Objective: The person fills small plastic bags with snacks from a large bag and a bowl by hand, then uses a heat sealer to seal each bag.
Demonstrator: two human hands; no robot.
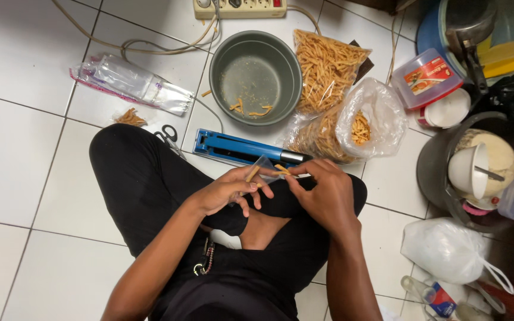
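Both hands over lap, above floor tiles. Left hand [228,191] grasps small clear plastic bag [265,165] w/ 1 snack stick [252,173]; right hand [323,196] pinches bag's edge. Blue sealer [233,147] just beyond.

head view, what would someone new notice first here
Probably the two hands meeting in the middle: the left hand and right hand hold a small clear bag with fried snack sticks going in, over the person's crossed legs. Just beyond lies a blue bag sealer on the white tile floor. Farther up sit a nearly empty grey pot and large clear bags of the sticks to its right.
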